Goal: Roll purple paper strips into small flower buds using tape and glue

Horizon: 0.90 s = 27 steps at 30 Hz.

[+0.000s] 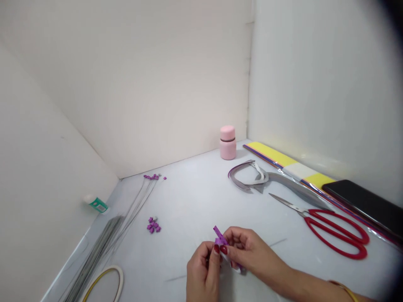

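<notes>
My left hand (203, 272) and my right hand (252, 251) meet low in the middle of the view, both pinching a small purple paper strip (219, 235) that is partly rolled between the fingertips. One end of the strip sticks up and to the left. A thin wire seems to run under my hands along the table (195, 201). Small purple paper flowers (153, 225) lie to the left of my hands.
Red-handled scissors (330, 228) lie to the right, beside curled grey paper strips (252, 176) and a pack of coloured paper (286, 161). A black phone (365, 203) rests on the pack. A pink jar (228, 142), thin wires (126, 214), a glue tube (96, 203) and a ring (105, 281) are around.
</notes>
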Each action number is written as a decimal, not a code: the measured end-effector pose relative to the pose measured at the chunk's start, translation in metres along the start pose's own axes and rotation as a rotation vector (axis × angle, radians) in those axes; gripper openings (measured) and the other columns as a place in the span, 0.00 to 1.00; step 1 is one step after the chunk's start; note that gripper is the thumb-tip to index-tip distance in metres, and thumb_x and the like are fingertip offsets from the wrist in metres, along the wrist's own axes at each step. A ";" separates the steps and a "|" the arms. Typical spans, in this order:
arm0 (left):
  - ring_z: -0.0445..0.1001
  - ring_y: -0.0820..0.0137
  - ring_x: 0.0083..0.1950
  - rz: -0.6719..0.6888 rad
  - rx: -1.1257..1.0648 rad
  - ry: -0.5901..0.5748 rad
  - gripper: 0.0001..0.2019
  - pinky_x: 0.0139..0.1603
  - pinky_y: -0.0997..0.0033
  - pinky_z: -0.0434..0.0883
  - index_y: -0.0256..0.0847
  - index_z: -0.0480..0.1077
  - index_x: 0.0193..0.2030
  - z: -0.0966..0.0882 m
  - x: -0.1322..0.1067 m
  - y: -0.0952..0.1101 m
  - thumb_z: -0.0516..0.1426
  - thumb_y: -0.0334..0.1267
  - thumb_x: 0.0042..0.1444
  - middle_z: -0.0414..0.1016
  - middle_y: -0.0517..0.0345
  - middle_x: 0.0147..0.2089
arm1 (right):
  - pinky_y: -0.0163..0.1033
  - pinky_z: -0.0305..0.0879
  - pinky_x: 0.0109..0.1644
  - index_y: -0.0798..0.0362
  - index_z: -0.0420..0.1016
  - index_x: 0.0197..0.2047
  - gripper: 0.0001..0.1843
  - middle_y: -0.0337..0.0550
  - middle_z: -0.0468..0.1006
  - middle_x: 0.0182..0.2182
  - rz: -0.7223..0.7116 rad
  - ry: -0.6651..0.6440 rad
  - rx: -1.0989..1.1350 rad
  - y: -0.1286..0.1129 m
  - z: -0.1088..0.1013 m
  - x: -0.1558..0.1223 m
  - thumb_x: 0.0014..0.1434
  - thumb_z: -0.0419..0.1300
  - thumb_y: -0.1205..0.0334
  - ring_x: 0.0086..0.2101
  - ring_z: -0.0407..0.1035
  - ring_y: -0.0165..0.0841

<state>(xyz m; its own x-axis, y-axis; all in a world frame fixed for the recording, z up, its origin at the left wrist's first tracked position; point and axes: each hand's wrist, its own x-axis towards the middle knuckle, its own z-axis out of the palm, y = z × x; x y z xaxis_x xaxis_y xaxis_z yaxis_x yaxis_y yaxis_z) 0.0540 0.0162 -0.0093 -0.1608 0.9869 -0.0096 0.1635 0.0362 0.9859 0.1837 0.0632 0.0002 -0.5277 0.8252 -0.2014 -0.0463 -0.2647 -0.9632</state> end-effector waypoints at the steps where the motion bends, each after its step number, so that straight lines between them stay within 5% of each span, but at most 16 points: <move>1: 0.55 0.73 0.23 -0.001 0.001 -0.012 0.15 0.24 0.75 0.54 0.37 0.65 0.25 0.000 0.000 0.000 0.50 0.47 0.54 0.58 0.65 0.20 | 0.29 0.50 0.20 0.57 0.65 0.27 0.10 0.32 0.63 0.17 -0.002 0.009 -0.013 -0.001 -0.001 0.000 0.49 0.60 0.58 0.18 0.56 0.23; 9: 0.62 0.73 0.25 -0.046 -0.157 -0.053 0.15 0.26 0.74 0.59 0.35 0.67 0.26 0.001 0.002 -0.005 0.53 0.47 0.52 0.66 0.60 0.22 | 0.30 0.51 0.20 0.56 0.65 0.25 0.09 0.33 0.65 0.16 -0.004 0.030 0.012 -0.002 -0.003 -0.002 0.48 0.59 0.60 0.17 0.56 0.23; 20: 0.60 0.75 0.21 -0.119 -0.212 0.061 0.15 0.24 0.76 0.58 0.35 0.68 0.22 -0.001 0.006 -0.008 0.57 0.46 0.49 0.65 0.62 0.17 | 0.30 0.49 0.21 0.57 0.66 0.28 0.14 0.34 0.64 0.17 -0.009 0.013 0.009 0.000 -0.006 0.001 0.51 0.59 0.53 0.18 0.55 0.23; 27: 0.62 0.75 0.22 -0.119 -0.240 0.136 0.14 0.24 0.78 0.60 0.35 0.70 0.24 -0.002 0.008 -0.009 0.57 0.45 0.49 0.68 0.60 0.19 | 0.31 0.48 0.25 0.56 0.65 0.23 0.15 0.34 0.60 0.21 -0.147 0.000 -0.142 -0.010 -0.004 -0.004 0.52 0.57 0.53 0.22 0.53 0.24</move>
<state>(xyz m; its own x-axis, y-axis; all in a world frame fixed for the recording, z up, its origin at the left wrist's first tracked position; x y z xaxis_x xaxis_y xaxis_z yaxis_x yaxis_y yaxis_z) 0.0494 0.0232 -0.0175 -0.2964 0.9474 -0.1210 -0.0968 0.0962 0.9906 0.1898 0.0646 0.0097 -0.5243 0.8497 -0.0565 -0.0031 -0.0682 -0.9977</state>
